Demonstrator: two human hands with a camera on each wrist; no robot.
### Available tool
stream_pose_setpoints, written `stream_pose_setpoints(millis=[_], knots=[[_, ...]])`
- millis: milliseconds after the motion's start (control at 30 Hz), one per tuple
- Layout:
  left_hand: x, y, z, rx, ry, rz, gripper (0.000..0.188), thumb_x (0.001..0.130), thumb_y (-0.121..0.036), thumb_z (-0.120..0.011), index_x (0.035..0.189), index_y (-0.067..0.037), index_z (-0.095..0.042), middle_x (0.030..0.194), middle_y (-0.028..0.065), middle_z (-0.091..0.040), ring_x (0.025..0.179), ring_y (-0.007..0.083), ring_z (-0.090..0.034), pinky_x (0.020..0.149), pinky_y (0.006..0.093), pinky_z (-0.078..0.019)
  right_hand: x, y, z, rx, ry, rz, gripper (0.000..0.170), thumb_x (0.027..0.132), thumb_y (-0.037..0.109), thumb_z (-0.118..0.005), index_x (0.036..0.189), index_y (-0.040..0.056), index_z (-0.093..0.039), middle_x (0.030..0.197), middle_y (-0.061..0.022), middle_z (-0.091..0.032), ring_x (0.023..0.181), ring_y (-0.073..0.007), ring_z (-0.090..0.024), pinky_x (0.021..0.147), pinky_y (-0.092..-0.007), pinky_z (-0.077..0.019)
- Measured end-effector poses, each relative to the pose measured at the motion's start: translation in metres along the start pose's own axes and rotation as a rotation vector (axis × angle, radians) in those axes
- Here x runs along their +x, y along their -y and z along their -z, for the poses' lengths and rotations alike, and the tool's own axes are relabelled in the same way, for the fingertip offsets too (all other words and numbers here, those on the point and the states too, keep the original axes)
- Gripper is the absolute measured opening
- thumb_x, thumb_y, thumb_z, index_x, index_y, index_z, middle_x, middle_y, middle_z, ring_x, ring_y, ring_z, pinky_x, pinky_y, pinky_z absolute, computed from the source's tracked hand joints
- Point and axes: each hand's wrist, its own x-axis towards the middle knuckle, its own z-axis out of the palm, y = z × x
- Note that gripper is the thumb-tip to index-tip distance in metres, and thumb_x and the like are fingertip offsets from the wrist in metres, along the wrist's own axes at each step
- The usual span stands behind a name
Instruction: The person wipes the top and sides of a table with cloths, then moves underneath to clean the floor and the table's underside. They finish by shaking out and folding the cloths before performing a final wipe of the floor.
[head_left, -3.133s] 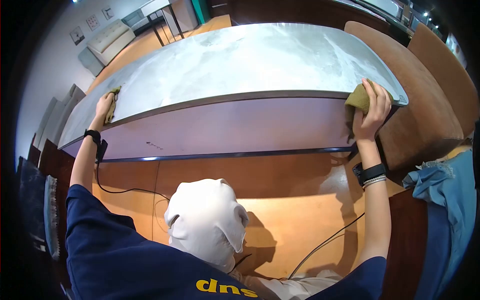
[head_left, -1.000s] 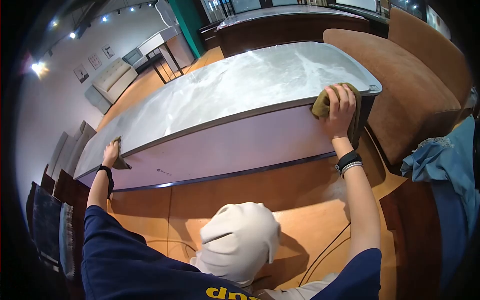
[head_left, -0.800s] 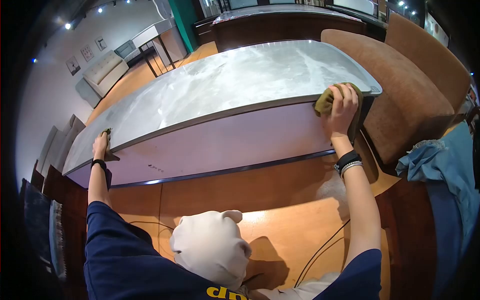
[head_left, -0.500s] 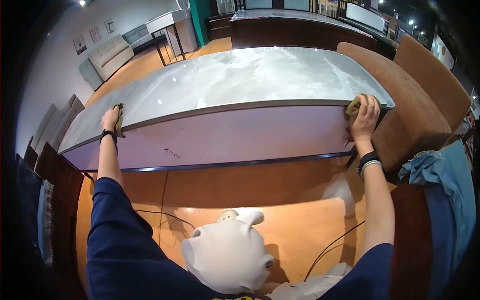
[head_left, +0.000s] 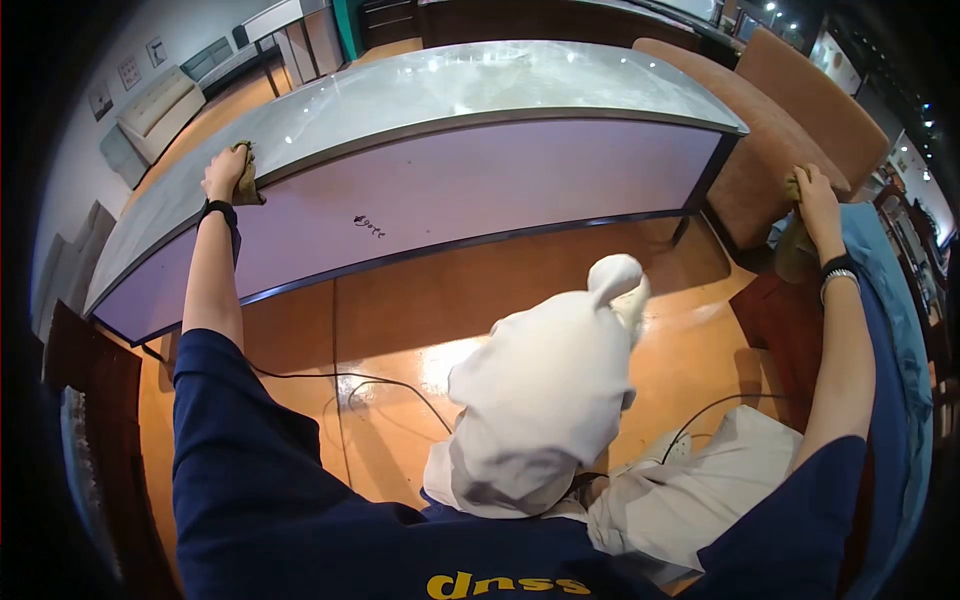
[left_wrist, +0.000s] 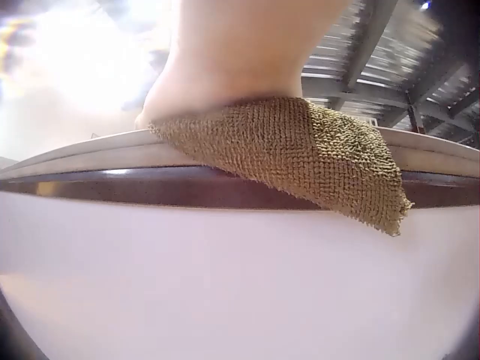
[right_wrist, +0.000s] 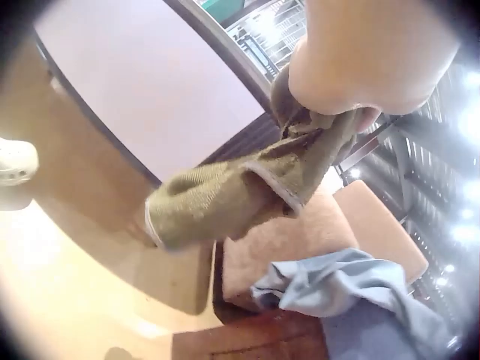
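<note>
My left hand (head_left: 225, 173) holds a folded olive-green cloth (head_left: 249, 182) at the front edge of a long table with a marbled grey top (head_left: 440, 85). In the left wrist view, the cloth (left_wrist: 300, 154) drapes over the table's dark rim (left_wrist: 112, 184), its corner hanging over the pale panel. My right hand (head_left: 820, 205) is off the table to the right, gripping a second olive-green cloth (head_left: 794, 252). The right wrist view shows that cloth (right_wrist: 225, 202) hanging bunched from my fingers, clear of the tabletop. Its upper part is hidden in my hand.
A brown upholstered seat (head_left: 745, 110) stands against the table's right end. Light-blue fabric (head_left: 885, 270) lies over a dark wooden piece beside my right arm. A black cable (head_left: 400, 385) crosses the floor. My bent knee (head_left: 545, 380) is in front of the table.
My right hand has left the table's right corner and moved right, its cloth now hanging. My left hand, which shifted slightly along the front edge, still holds its cloth there. The head view has turned.
</note>
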Motion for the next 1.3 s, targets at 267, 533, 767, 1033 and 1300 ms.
stream_pose_setpoints(millis=[267,533,767,1033,1300], knots=[[-0.002,0.000,0.001,-0.060,0.007,-0.028,0.051,0.080,-0.046,-0.036,0.110,-0.011,-0.058,0.113,0.0148,-0.057,0.106,0.0347,-0.053,0.087,0.0429,-0.0398,-0.060,-0.073,0.097,-0.062,0.192,-0.011,0.038,0.069,-0.005,-0.049,0.105,0.0052,-0.054,0.109,-0.0129,-0.047,0.101,-0.0330,-0.048,0.084,-0.0399,-0.0420],[-0.015,0.000,0.004,-0.242,0.039,-0.271,0.050,0.079,-0.047,-0.040,0.107,-0.010,-0.059,0.106,0.0163,-0.059,0.099,0.0323,-0.055,0.083,0.0367,-0.0427,-0.089,-0.101,0.083,0.133,0.087,-0.288,0.057,0.066,-0.010,-0.051,0.119,0.0057,-0.041,0.118,-0.0168,-0.043,0.111,-0.0356,-0.043,0.092,-0.0408,-0.0378],[-0.061,-0.001,-0.020,-0.300,-0.557,-0.312,0.036,0.083,-0.036,-0.040,0.106,-0.018,-0.061,0.114,0.0060,-0.057,0.104,0.0267,-0.052,0.088,0.0351,-0.0398,-0.033,-0.060,-0.055,0.304,-0.209,-0.411,0.047,0.064,0.005,-0.063,0.106,0.0025,-0.043,0.105,-0.0198,-0.047,0.104,-0.0359,-0.043,0.091,-0.0402,-0.0351],[-0.071,-0.013,-0.020,-0.550,-0.587,-0.156,0.033,0.083,-0.029,-0.045,0.098,-0.007,-0.064,0.100,0.0067,-0.063,0.091,0.0228,-0.059,0.080,0.0304,-0.0427,0.102,0.132,-0.195,1.061,-0.375,-1.107,0.037,0.066,0.024,-0.070,0.091,-0.0003,-0.060,0.086,-0.0175,-0.064,0.078,-0.0285,-0.062,0.071,-0.0351,-0.0491],[-0.103,-0.072,-0.019,-0.787,-0.544,-0.401,0.032,0.082,-0.013,-0.036,0.092,0.002,-0.063,0.094,0.0098,-0.062,0.085,0.0193,-0.058,0.078,0.0288,-0.0437,0.116,0.332,-0.092,1.066,-0.822,-0.331,0.036,0.062,0.016,-0.066,0.094,0.0101,-0.050,0.098,-0.0116,-0.045,0.100,-0.0310,-0.041,0.086,-0.0418,-0.0307]])
